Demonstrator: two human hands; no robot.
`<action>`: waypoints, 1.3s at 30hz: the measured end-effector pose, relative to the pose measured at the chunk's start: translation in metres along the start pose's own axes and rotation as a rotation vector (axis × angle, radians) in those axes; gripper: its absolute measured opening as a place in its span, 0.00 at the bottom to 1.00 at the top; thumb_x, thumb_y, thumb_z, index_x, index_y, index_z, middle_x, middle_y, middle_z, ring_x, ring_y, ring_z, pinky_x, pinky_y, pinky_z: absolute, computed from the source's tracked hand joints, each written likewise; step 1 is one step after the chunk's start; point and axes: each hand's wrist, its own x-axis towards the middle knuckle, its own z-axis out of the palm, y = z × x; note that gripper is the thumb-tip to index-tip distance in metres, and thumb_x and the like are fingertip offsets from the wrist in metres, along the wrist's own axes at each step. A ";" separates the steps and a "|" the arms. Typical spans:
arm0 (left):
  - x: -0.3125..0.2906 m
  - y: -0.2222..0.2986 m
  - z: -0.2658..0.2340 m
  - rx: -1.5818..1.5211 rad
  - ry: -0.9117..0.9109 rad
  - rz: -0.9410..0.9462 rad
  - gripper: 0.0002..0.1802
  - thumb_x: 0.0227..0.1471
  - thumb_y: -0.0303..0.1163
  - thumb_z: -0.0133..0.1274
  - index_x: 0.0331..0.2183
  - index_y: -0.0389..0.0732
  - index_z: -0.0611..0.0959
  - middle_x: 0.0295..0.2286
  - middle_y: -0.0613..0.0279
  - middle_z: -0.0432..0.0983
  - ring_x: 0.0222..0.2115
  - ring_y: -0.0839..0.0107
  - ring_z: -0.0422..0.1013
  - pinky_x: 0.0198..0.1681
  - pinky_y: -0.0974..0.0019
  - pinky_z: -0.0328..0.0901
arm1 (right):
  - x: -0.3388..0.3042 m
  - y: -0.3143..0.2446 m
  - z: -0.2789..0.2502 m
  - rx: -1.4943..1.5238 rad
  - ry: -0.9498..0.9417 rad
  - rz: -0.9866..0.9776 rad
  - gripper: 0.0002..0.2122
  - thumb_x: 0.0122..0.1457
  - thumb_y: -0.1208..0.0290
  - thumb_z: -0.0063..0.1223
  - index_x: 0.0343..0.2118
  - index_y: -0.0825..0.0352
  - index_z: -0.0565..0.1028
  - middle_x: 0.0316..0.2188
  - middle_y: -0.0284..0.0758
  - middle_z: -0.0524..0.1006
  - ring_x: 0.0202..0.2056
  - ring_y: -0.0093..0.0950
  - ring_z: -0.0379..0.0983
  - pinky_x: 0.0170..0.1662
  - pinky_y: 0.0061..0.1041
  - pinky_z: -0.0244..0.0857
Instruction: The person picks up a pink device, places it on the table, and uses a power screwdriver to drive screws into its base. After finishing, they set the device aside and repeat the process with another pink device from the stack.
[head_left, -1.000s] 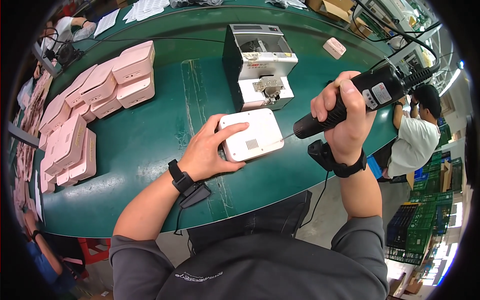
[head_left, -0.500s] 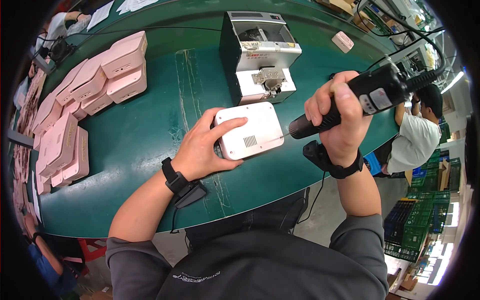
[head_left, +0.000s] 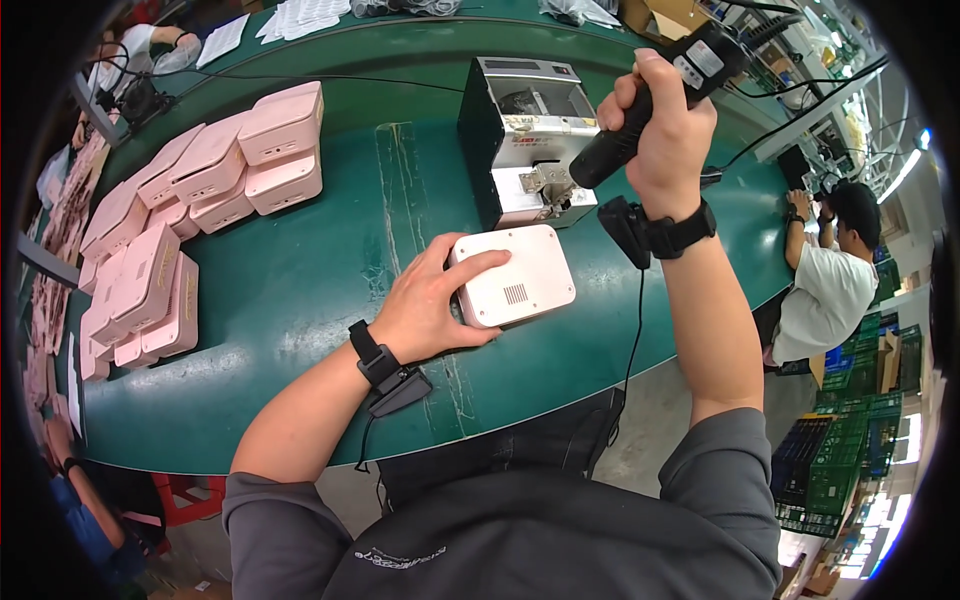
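Head view, looking down on a green table [head_left: 300, 290]. The left hand [head_left: 425, 305] is lying on a white rounded-square casing [head_left: 515, 275], fingers spread over its left side and top edge, pressing it flat to the table near the front edge, roughly mid-length. A small grille of slots is showing on the casing's upper face. The right hand [head_left: 665, 135] is gripping a black electric screwdriver [head_left: 640, 110] in a closed fist, its tip pointing down and to the left at the grey screw feeder [head_left: 525, 140] standing just behind the casing.

Compared with half a second before, the right hand is now sitting higher and farther from the casing: the driver tip, then just beside the casing's right edge, is now meeting the feeder's front outlet. The left hand is keeping its hold, and the casing is lying much as before.

Stacks of pink casings [head_left: 200, 190] are occupying the left end of the table, well apart from the hands. Black straps are circling both wrists, a cord trailing from the left one over the front edge. Papers [head_left: 300, 15] are resting at the far edge. Beyond the right end, another person in a white shirt [head_left: 825, 300] is sitting.
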 end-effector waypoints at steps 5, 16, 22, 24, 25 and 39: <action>-0.001 -0.006 0.001 -0.008 0.017 0.022 0.45 0.30 0.38 0.73 0.56 0.58 0.76 0.51 0.51 0.64 0.48 0.49 0.69 0.53 0.54 0.67 | -0.028 -0.013 -0.012 0.025 -0.111 0.083 0.12 0.64 0.62 0.46 0.35 0.68 0.70 0.21 0.32 0.69 0.19 0.25 0.65 0.28 0.30 0.63; 0.001 -0.007 0.005 -0.015 0.021 -0.010 0.45 0.30 0.38 0.73 0.55 0.59 0.76 0.50 0.52 0.65 0.48 0.51 0.69 0.52 0.54 0.67 | -0.084 -0.041 -0.015 0.147 -0.259 0.149 0.12 0.65 0.60 0.39 0.39 0.65 0.66 0.21 0.31 0.67 0.18 0.23 0.63 0.28 0.29 0.62; 0.000 -0.004 0.006 -0.064 0.048 -0.021 0.46 0.27 0.33 0.74 0.54 0.56 0.78 0.50 0.54 0.67 0.48 0.54 0.70 0.52 0.58 0.68 | -0.097 -0.023 -0.016 0.131 -0.275 0.141 0.11 0.64 0.60 0.40 0.38 0.64 0.65 0.20 0.31 0.66 0.17 0.23 0.62 0.27 0.29 0.61; 0.001 -0.005 0.006 -0.080 0.059 -0.030 0.46 0.27 0.32 0.74 0.54 0.56 0.78 0.50 0.54 0.67 0.48 0.54 0.70 0.52 0.58 0.68 | -0.094 -0.023 -0.015 0.117 -0.290 0.136 0.11 0.63 0.61 0.40 0.37 0.64 0.65 0.20 0.31 0.66 0.17 0.23 0.62 0.27 0.29 0.61; 0.001 -0.006 0.005 -0.086 0.066 -0.033 0.46 0.26 0.32 0.75 0.54 0.56 0.79 0.49 0.54 0.68 0.48 0.55 0.70 0.52 0.58 0.68 | -0.093 -0.022 -0.015 0.110 -0.298 0.131 0.10 0.63 0.61 0.40 0.37 0.64 0.65 0.20 0.31 0.66 0.16 0.23 0.61 0.26 0.29 0.61; 0.000 -0.008 0.006 -0.066 0.064 -0.016 0.44 0.29 0.37 0.74 0.54 0.59 0.78 0.49 0.52 0.66 0.48 0.51 0.69 0.53 0.55 0.67 | -0.049 -0.024 -0.006 0.136 -0.141 0.080 0.11 0.64 0.62 0.44 0.36 0.66 0.68 0.20 0.32 0.67 0.17 0.25 0.62 0.27 0.29 0.62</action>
